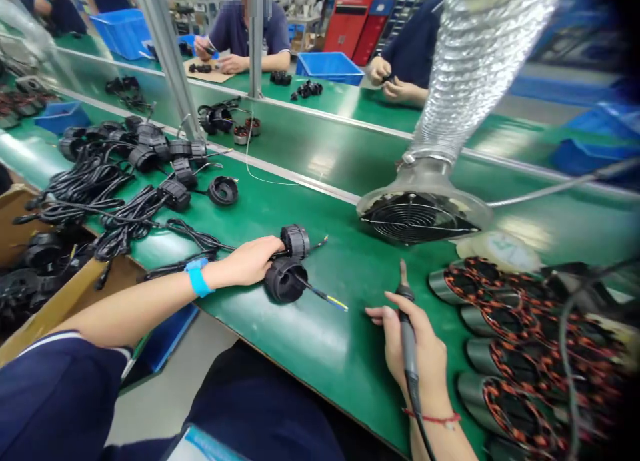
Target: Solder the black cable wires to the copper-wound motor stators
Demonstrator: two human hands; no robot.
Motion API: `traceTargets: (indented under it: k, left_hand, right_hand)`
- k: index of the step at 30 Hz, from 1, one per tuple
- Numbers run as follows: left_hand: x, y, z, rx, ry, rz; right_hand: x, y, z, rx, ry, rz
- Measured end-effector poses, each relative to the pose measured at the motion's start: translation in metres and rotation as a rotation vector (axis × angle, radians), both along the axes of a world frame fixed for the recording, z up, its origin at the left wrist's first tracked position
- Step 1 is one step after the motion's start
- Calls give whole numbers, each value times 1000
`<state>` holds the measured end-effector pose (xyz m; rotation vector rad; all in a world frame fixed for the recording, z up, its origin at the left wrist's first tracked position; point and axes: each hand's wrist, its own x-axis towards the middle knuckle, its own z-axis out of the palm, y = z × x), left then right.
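Head | left hand (257, 260) at housing (297, 240) | tabletop (345, 348) between, edge (320, 393) near | right hand (420, 341): iron (409, 344)

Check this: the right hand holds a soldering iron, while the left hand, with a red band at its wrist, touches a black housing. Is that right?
Not quite: the head view shows a blue band on the wrist of the left hand. The soldering iron and black housing are correct.

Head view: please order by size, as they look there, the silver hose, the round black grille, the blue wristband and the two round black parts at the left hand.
1. Silver hose
2. Round black grille
3. Lower black part and upper black part: close in size; nearness makes ranking unsure
4. Blue wristband
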<state>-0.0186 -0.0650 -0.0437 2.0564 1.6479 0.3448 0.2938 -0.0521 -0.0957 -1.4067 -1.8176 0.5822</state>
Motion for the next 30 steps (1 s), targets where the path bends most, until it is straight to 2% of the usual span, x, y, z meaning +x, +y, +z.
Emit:
traceTargets:
  k: [4,7,10,12,14,16,17,19,21,23,25,27,28,30]
  left_hand:
    - [13,33,2,-164,-292,40]
    - [15,54,7,-331,-383,-22]
    - [13,68,12,-404,-457,14]
    - [7,72,19,-399,-531,94]
    - [-5,70,32,-380,-692,175]
    - [-19,61,47,-360,-868,173]
    - [-25,55,53,-362,-912,119]
    - [-30,40,57,-425,-855,-74]
    - [-24,25,49,-461,-653,-271]
    - [-11,13,36,-380,-435,-403]
    - [1,9,26,-230,-298,-490]
    - [4,16,29,-109,-256,-519]
    - [2,25,35,-56,-255,-490]
    - [-3,56,51,40,-265,-327]
  right_hand:
    - [-4,4,0,11,-40,-55]
    - [-5,6,0,12,-61,-116]
    - [-6,5,1,8,-67,-144]
    - [-7,4,3,14,-73,-152]
    - [-7,3,4,30,-69,-161]
    - [-6,3,4,45,-52,-175]
    - [-5,3,4,48,-42,-179]
    - [-3,4,4,49,-23,-191]
    - [-1,4,4,50,2,-210]
    - [1,4,5,56,14,-236]
    - [2,3,5,63,13,-247]
    - [3,2,5,80,1,-229]
    - [3,1,5,90,-6,-211]
    - [3,2,4,124,-22,-167]
